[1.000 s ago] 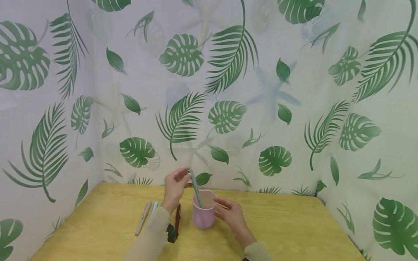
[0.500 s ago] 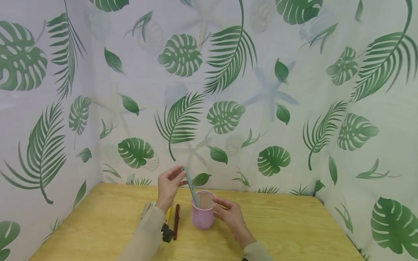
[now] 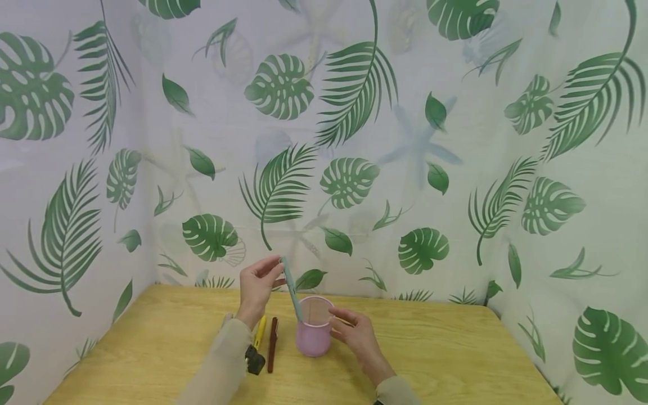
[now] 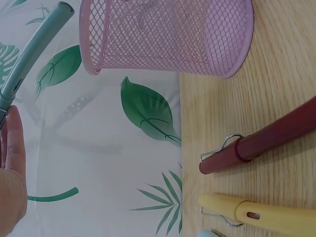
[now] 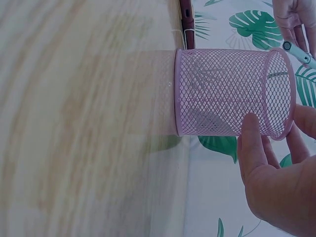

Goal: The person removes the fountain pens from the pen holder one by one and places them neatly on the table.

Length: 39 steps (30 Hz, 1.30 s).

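Observation:
My left hand (image 3: 257,287) pinches a teal pen (image 3: 291,288) near its upper end, above the table. The pen slants down to the right, and its lower end is right at the rim of a pink mesh pen holder (image 3: 313,341). In the left wrist view that end of the teal pen (image 4: 37,49) shows just beyond the holder's opening. The holder stands upright on the table. My right hand (image 3: 360,338) holds it lightly from the right, with the thumb at the rim and a finger along the mesh side (image 5: 217,94).
Left of the holder, a dark red pen (image 3: 273,346) lies on the wooden table (image 3: 430,349), with a yellow pen (image 3: 260,331) beside it. A light blue end (image 4: 207,233) peeks in by the yellow pen. My left sleeve hides much of a greyish pen (image 3: 226,319). Leaf-printed cloth walls enclose the table.
My left hand has moved left with the teal pen, drawing its lower end from inside the holder up to the left rim. The yellow pen has come into view. My right hand stays put.

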{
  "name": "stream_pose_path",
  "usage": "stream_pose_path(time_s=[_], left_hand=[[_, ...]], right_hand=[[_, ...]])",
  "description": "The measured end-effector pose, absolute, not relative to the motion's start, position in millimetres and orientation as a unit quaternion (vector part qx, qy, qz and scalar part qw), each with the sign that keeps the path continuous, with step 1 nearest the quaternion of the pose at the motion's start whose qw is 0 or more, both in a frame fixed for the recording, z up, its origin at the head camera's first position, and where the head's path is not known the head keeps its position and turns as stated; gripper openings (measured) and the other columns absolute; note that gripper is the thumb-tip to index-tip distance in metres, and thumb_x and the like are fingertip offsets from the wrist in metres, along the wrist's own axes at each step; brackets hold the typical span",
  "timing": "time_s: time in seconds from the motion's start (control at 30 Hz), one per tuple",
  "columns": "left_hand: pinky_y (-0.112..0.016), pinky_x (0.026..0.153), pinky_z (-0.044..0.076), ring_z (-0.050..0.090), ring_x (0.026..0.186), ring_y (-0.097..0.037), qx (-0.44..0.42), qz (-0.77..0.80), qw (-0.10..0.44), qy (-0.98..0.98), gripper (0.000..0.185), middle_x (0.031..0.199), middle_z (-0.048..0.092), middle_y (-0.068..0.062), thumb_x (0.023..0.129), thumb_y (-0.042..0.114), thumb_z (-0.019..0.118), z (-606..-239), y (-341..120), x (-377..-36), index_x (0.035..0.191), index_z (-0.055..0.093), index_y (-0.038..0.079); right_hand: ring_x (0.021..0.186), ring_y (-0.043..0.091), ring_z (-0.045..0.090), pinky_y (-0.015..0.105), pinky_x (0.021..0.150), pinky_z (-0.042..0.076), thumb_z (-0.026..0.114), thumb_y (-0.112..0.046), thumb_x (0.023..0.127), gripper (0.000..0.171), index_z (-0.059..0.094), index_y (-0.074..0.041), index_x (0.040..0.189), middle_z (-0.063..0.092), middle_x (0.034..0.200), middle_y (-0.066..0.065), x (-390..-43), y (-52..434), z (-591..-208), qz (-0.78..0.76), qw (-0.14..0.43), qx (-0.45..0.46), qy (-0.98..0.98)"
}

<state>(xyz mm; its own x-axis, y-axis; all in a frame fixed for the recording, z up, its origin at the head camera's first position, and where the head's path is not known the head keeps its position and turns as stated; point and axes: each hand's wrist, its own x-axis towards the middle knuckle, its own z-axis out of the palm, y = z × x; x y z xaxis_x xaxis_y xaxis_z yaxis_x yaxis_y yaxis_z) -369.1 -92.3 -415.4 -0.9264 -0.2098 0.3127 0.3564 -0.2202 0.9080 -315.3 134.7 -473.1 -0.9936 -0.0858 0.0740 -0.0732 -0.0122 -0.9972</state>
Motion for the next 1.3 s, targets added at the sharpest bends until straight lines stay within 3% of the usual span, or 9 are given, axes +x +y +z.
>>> stream_pose_path(time_s=[0.4,0.67,0.9,1.17,1.3], left_hand=[[-0.049,0.080,0.058,0.072,0.080,-0.010,-0.059,-0.779,0.170,-0.600,0.028,0.098,0.074,-0.005,0.090,0.003,0.069,-418,-100,-370,0.116,0.067,-0.006],[-0.036,0.072,0.061,0.071,0.078,-0.011,-0.076,-0.778,0.158,-0.603,0.035,0.101,0.073,-0.008,0.089,0.004,0.071,-419,-111,-365,0.120,0.062,-0.009],[-0.035,0.069,0.061,0.071,0.076,-0.010,-0.052,-0.761,0.162,-0.626,0.030,0.095,0.073,0.001,0.090,0.006,0.069,-428,-131,-361,0.118,0.066,-0.005],[-0.038,0.071,0.061,0.070,0.079,-0.010,-0.058,-0.756,0.161,-0.632,0.033,0.102,0.073,-0.004,0.090,0.008,0.070,-436,-144,-359,0.121,0.064,-0.005],[-0.037,0.069,0.062,0.070,0.080,-0.010,-0.049,-0.755,0.159,-0.634,0.032,0.099,0.073,0.001,0.090,0.005,0.069,-439,-148,-358,0.121,0.064,-0.005]], right_hand=[[0.118,0.035,0.061,0.040,0.092,0.056,0.063,-0.008,0.095,0.039,0.056,0.012,0.127,0.053,0.135,0.031,-316,134,-472,-0.714,-0.003,-0.059,0.698],[0.117,0.035,0.062,0.036,0.091,0.056,0.063,-0.009,0.095,0.037,0.058,0.010,0.126,0.053,0.136,0.030,-318,135,-469,-0.715,-0.008,-0.056,0.697],[0.112,0.029,0.064,0.038,0.091,0.056,0.064,-0.008,0.095,0.037,0.058,0.011,0.126,0.055,0.134,0.030,-318,134,-468,-0.716,-0.009,-0.058,0.696],[0.115,0.032,0.063,0.038,0.092,0.056,0.064,-0.009,0.094,0.038,0.058,0.011,0.127,0.054,0.135,0.030,-317,135,-470,-0.713,-0.004,-0.060,0.699],[0.115,0.031,0.063,0.038,0.092,0.056,0.065,-0.009,0.094,0.039,0.058,0.010,0.127,0.054,0.135,0.029,-316,135,-471,-0.712,0.003,-0.055,0.700]])
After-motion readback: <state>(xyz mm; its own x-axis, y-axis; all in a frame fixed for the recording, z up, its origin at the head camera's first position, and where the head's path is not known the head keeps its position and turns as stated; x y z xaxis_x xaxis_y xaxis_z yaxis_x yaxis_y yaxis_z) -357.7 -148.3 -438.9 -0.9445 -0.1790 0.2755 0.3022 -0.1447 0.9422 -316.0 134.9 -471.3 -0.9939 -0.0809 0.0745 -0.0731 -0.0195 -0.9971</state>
